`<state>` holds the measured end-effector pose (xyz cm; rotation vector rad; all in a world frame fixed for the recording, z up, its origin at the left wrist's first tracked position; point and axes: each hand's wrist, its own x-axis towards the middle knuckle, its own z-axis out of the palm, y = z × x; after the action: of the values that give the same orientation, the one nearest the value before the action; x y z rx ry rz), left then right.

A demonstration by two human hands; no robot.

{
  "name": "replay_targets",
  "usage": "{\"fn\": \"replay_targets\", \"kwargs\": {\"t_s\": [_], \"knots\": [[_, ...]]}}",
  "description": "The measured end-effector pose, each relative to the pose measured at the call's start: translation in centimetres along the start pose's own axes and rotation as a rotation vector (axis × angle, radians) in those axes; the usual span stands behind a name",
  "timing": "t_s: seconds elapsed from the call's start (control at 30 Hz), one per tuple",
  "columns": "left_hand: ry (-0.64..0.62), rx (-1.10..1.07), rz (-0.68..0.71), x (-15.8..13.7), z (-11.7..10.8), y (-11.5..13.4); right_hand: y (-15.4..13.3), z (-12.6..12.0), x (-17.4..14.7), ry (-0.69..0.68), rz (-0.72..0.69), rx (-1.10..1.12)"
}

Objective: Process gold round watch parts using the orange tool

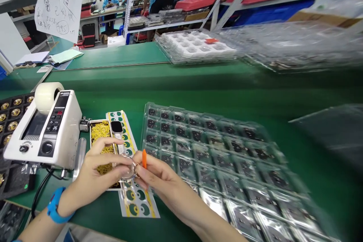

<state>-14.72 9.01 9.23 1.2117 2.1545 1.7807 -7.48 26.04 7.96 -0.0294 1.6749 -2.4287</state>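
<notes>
Between both hands is a small round clear piece with a metallic rim, like a watch case (128,170). My left hand (100,170) pinches it from the left, thumb and fingers closed on its edge. Closed around an orange pointed stick (144,159), my right hand (159,172) also touches the case's right side with its fingertips. Below them lies a sticker sheet (138,210) with yellow and green round shapes. A white box (91,136) of yellow cut pieces (100,130) sits under my left hand, and a dark-faced square watch (117,127) rests beside it.
A white tape dispenser (64,121) stands at left, near a black foam tray (15,121) of gold round parts. Clear compartment trays (198,134) with dark parts fill the right. More plastic trays (195,45) lie on the raised ledge. People work in the background.
</notes>
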Motion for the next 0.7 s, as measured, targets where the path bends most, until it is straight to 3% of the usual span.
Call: {"fn": "replay_targets", "kwargs": {"t_s": [0.37,0.53,0.63,0.7], "knots": [[-0.198,-0.178,-0.163,0.5,0.4,-0.3,1.6,0.5,0.5,0.009,0.123,0.194],[-0.225,-0.309,-0.149,0.5,0.3,-0.8,1.6,1.5,0.4,0.053,0.179,0.302],[-0.257,-0.411,-0.217,0.0,-0.1,-0.9,1.6,1.6,0.2,0.120,0.216,0.273],[-0.255,-0.421,-0.296,-1.0,-0.7,-0.6,1.5,1.0,0.3,0.089,0.231,0.180]]}}
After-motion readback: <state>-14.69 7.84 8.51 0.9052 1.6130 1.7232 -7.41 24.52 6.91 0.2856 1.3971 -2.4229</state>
